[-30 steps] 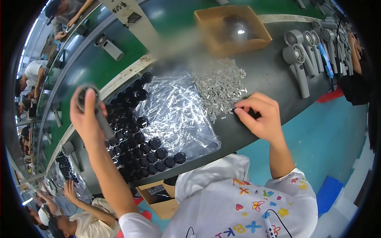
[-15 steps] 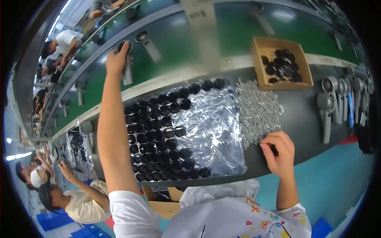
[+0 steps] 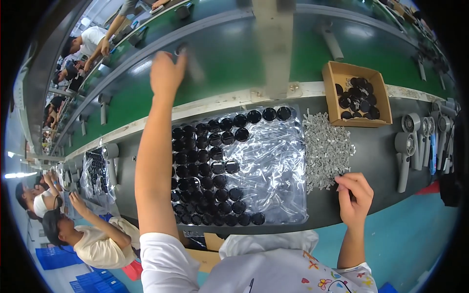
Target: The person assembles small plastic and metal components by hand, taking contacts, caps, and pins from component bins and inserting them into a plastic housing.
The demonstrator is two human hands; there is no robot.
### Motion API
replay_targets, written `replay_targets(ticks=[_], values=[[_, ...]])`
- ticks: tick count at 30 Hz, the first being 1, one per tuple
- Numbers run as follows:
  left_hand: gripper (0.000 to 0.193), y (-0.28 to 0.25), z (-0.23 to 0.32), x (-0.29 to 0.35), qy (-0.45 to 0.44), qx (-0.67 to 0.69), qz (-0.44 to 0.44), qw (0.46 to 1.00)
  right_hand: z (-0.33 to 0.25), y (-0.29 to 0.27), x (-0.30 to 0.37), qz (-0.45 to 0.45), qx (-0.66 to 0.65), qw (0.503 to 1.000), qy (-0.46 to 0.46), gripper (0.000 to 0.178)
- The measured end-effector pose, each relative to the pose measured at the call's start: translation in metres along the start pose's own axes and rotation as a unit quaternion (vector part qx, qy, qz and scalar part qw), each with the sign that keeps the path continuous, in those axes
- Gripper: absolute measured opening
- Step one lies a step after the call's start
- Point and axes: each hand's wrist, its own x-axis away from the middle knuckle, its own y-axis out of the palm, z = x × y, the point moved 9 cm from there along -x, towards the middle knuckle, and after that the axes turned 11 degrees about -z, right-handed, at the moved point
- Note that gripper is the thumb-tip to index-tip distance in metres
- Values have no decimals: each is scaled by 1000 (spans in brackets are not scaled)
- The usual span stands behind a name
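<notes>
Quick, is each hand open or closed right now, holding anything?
Left hand: at a blurred grey fan; grip can't be told.
Right hand: fingers curled by the small grey pieces; holding can't be told.

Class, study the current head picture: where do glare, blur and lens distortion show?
Head view: white glare streaks the clear, crinkled plastic sheet; head view: the grey, long-handled fan by the left hand is smeared by blur; head view: the long, pale rail bows, and the picture's corners go black.

The parts pile [image 3: 326, 151] lies right of the sheet [image 3: 273, 171], before the box [image 3: 385, 100].
</notes>
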Motion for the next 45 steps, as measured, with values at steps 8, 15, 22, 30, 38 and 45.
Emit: replay_targets(ticks=[8,15,22,30,38,45], values=[[35,56,-16,44,-251,455,-273,810,10,4,9,-11,-65,997,29,15],[35,-73,59,120,-106,727,-147,662,24,5,21,12,-163,983,88,12],[58,-98,79,229,-114,748,-287,587,-17,24,-10,-67,-175,982,-3,11],[64,-88,120,303,-148,784,-309,518,-118,106,-86,-240,-324,914,-34,11],[67,-82,135,326,-162,796,-269,517,-112,135,-86,-245,-299,919,-76,11],[72,-77,130,330,-142,779,-244,560,-116,133,-81,-209,-221,946,-112,12]])
